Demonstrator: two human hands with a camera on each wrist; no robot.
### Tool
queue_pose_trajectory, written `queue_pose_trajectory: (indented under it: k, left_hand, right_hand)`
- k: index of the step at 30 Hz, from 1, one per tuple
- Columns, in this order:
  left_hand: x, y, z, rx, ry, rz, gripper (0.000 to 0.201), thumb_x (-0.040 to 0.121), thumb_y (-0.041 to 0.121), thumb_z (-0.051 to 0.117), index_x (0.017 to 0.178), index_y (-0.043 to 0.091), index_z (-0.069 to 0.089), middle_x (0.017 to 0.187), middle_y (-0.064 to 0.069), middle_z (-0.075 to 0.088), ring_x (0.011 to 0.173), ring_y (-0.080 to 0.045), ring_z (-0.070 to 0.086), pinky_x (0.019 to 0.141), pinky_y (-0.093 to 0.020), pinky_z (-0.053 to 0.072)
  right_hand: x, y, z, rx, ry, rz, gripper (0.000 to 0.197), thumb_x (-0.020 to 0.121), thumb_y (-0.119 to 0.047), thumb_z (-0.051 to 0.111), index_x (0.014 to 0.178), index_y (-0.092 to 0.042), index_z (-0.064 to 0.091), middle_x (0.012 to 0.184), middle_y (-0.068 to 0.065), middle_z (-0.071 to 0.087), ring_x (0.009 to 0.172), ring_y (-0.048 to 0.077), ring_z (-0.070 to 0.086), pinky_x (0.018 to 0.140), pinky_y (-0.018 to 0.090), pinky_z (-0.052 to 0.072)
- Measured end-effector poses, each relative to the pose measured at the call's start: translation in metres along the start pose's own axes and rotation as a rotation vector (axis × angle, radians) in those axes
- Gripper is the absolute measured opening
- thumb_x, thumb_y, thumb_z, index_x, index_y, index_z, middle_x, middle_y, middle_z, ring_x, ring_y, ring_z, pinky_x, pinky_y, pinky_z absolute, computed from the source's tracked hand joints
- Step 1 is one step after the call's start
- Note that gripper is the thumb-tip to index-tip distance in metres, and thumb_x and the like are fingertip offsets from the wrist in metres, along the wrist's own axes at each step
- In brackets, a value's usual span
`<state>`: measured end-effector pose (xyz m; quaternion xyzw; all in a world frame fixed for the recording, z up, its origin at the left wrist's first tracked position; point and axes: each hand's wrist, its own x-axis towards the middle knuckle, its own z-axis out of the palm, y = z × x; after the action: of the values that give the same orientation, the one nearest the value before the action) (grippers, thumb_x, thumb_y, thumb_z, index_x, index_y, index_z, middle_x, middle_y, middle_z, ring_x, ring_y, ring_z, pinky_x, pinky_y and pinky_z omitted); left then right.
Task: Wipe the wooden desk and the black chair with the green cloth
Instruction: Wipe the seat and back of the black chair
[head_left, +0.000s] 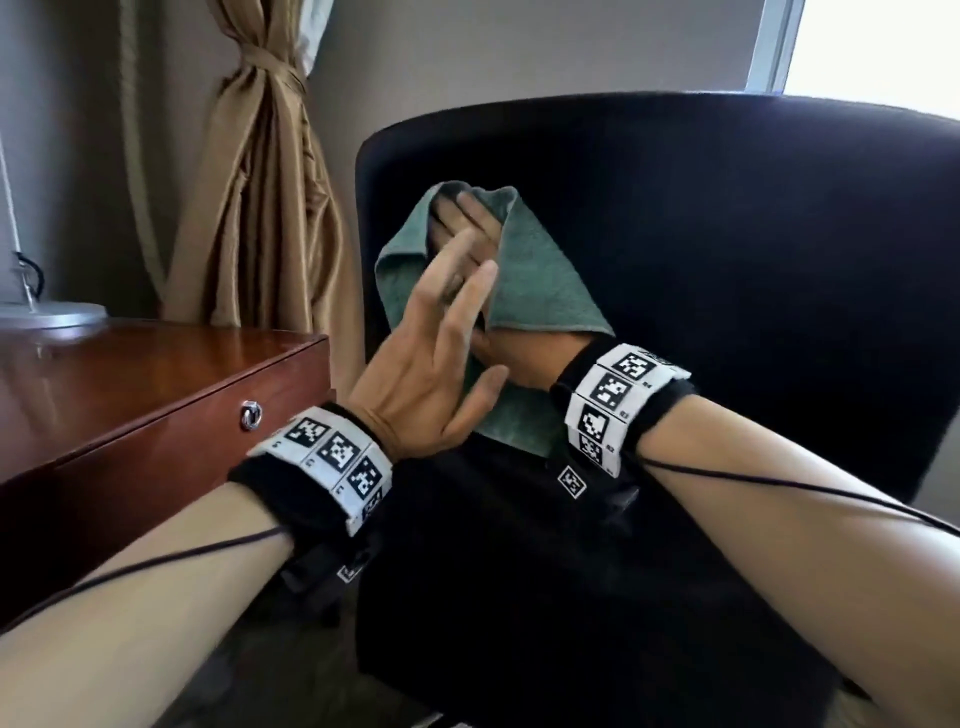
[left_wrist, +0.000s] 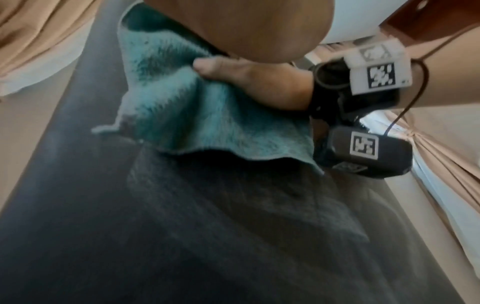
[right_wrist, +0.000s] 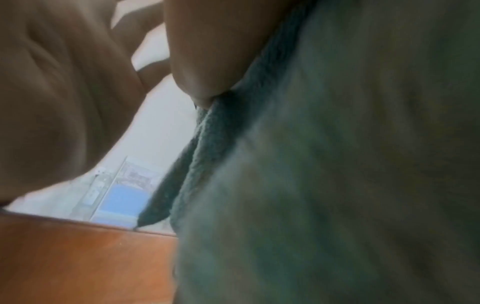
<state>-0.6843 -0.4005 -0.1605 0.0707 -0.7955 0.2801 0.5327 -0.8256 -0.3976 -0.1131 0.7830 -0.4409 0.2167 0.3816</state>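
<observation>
The green cloth (head_left: 540, 280) is draped round my right hand (head_left: 467, 223), which holds it up in front of the black chair's (head_left: 727, 234) backrest. In the left wrist view my right thumb (left_wrist: 207, 67) pinches a fold of the cloth (left_wrist: 207, 123) above the chair (left_wrist: 182, 226). My left hand (head_left: 452, 322) is just in front of the cloth with fingers straight and spread; its thumb lies against the cloth's lower edge. The wooden desk (head_left: 130, 384) stands to the left. The right wrist view is blurred and mostly filled by the cloth (right_wrist: 337, 164).
A metal lamp base (head_left: 52, 314) sits at the back of the desk. A ring pull (head_left: 251, 415) is on the desk's front near its corner. A tied tan curtain (head_left: 260, 182) hangs behind the desk, and a bright window (head_left: 872, 47) is behind the chair.
</observation>
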Motion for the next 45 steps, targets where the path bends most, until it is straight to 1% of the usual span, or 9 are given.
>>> queue_pose_trajectory:
  k: [6, 10, 16, 21, 26, 34, 39, 42, 45]
  left_hand:
    - [-0.015, -0.009, 0.019, -0.230, -0.078, -0.540, 0.076, 0.096, 0.039, 0.034, 0.149, -0.006, 0.003, 0.152, -0.030, 0.012, 0.137, -0.002, 0.008, 0.114, -0.008, 0.005]
    - [-0.001, -0.008, 0.038, -0.152, -0.140, -0.661, 0.073, 0.095, 0.053, 0.028, 0.154, 0.023, -0.004, 0.152, -0.023, 0.018, 0.144, -0.030, 0.015, 0.118, -0.055, 0.007]
    - [0.036, -0.004, 0.058, -0.087, -0.026, -0.906, 0.077, 0.093, 0.056, 0.030, 0.153, 0.026, -0.009, 0.156, -0.025, -0.010, 0.145, -0.040, 0.000, 0.113, -0.065, -0.003]
    - [0.028, -0.018, 0.060, 0.009, -0.081, -0.814, 0.093, 0.079, 0.064, 0.030, 0.153, 0.023, -0.008, 0.154, -0.032, -0.006, 0.140, -0.047, 0.011, 0.111, -0.068, -0.001]
    - [0.011, -0.036, 0.045, 0.228, -0.138, -0.610, 0.086, 0.075, 0.055, 0.047, 0.142, 0.007, 0.019, 0.140, -0.043, 0.029, 0.130, -0.052, 0.027, 0.103, -0.076, 0.018]
    - [0.030, -0.018, 0.030, 0.253, -0.085, -0.611, 0.096, 0.076, 0.051, 0.049, 0.151, 0.008, 0.006, 0.151, -0.035, 0.016, 0.140, -0.049, 0.013, 0.117, -0.057, 0.010]
    - [0.003, 0.011, 0.046, 0.383, -0.145, -0.396, 0.107, 0.057, 0.046, 0.083, 0.141, 0.007, 0.030, 0.133, -0.039, 0.042, 0.119, -0.060, 0.041, 0.093, -0.081, 0.027]
    - [-0.014, 0.017, 0.053, 0.480, -0.334, -0.427, 0.086, 0.078, 0.065, 0.044, 0.148, 0.016, 0.037, 0.150, -0.018, 0.030, 0.134, -0.042, 0.029, 0.103, -0.068, 0.028]
    - [-0.023, 0.014, 0.056, 0.500, -0.408, -0.414, 0.087, 0.080, 0.066, 0.037, 0.152, 0.017, 0.027, 0.154, -0.017, 0.025, 0.138, -0.044, 0.028, 0.105, -0.071, 0.018]
  right_hand:
    - [-0.005, 0.006, -0.027, 0.089, 0.316, -0.087, 0.062, 0.090, -0.006, 0.051, 0.148, 0.005, 0.031, 0.158, 0.017, 0.025, 0.148, 0.028, 0.021, 0.121, 0.041, 0.021]
    - [-0.016, 0.035, -0.056, -0.275, 0.473, 0.162, 0.064, 0.091, -0.019, 0.050, 0.150, -0.004, 0.032, 0.158, 0.012, 0.027, 0.147, 0.026, 0.021, 0.121, 0.045, 0.007]
    - [-0.014, 0.050, -0.066, -0.430, 0.459, 0.274, 0.065, 0.100, -0.048, 0.026, 0.154, -0.012, 0.026, 0.160, 0.007, 0.023, 0.149, 0.023, 0.018, 0.119, 0.049, -0.001]
    - [-0.023, 0.066, -0.066, -0.479, 0.526, 0.290, 0.060, 0.101, -0.045, 0.029, 0.152, -0.015, 0.031, 0.154, 0.007, 0.036, 0.145, 0.025, 0.027, 0.119, 0.051, 0.006]
    - [-0.046, 0.086, -0.075, -0.504, 0.591, 0.363, 0.057, 0.097, -0.043, 0.038, 0.148, -0.018, 0.038, 0.147, 0.007, 0.043, 0.141, 0.026, 0.033, 0.119, 0.051, 0.014]
    - [-0.013, 0.059, -0.084, -0.419, 0.608, 0.329, 0.053, 0.095, -0.048, 0.036, 0.137, -0.020, 0.051, 0.141, 0.003, 0.050, 0.136, 0.022, 0.040, 0.117, 0.056, 0.012]
    - [0.015, 0.037, -0.069, -0.384, 0.558, 0.442, 0.052, 0.095, -0.054, 0.028, 0.129, -0.026, 0.054, 0.126, -0.003, 0.055, 0.126, 0.022, 0.045, 0.117, 0.052, 0.012]
    - [0.014, 0.037, -0.067, -0.389, 0.603, 0.467, 0.050, 0.095, -0.053, 0.028, 0.125, -0.025, 0.056, 0.122, -0.001, 0.056, 0.124, 0.023, 0.047, 0.117, 0.050, 0.014]
    - [0.016, 0.033, -0.064, -0.388, 0.631, 0.480, 0.049, 0.095, -0.051, 0.029, 0.126, -0.023, 0.056, 0.123, -0.001, 0.056, 0.127, 0.024, 0.045, 0.118, 0.049, 0.013]
